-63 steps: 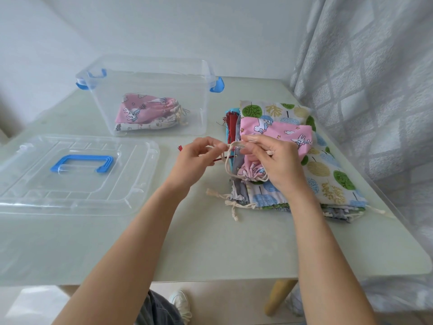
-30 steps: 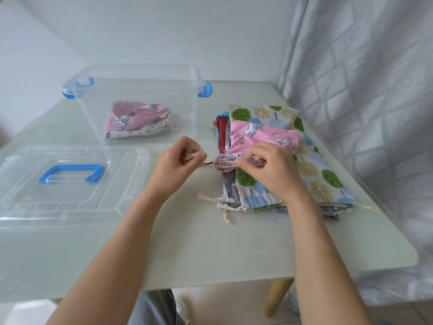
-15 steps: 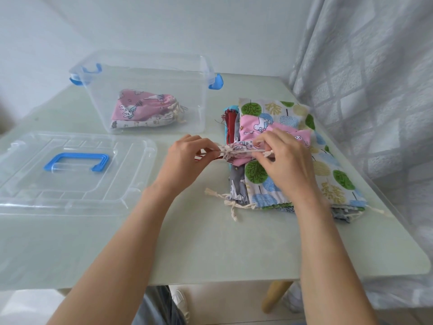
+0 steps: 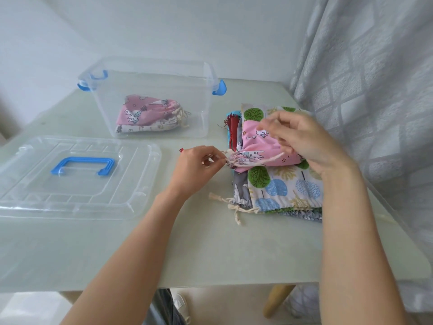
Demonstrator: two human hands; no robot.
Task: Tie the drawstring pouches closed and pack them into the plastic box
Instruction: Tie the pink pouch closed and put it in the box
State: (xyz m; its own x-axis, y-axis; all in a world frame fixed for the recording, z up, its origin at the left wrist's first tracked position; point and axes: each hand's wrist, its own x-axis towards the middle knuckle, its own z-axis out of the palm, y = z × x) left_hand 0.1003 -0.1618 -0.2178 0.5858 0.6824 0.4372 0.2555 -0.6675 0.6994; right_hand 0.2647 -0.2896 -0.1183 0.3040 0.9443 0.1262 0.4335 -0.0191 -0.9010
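Left hand [image 4: 199, 160] pinches gathered neck of pink pouch [image 4: 262, 148], which lies atop pouch stack [image 4: 283, 186] on worktop [image 4: 210, 249].
Right hand [image 4: 304, 141] is raised over pouch, apparently pinching cream cord [image 4: 264, 160]; blur hides exact grip.
Risks: cord slipping from fingers before knot cinches; pull dragging stack askew; neck reopening.
Plastic box [image 4: 150, 97] well apart, holding pouches already.
No readable brand, label or writing.

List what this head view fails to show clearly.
- Right hand: motion blur hides how its fingers hold the cord.
- Stack of pouches: lower ones covered by upper ones; count unclear.
- Second pouch in the box: mostly under the pink one.
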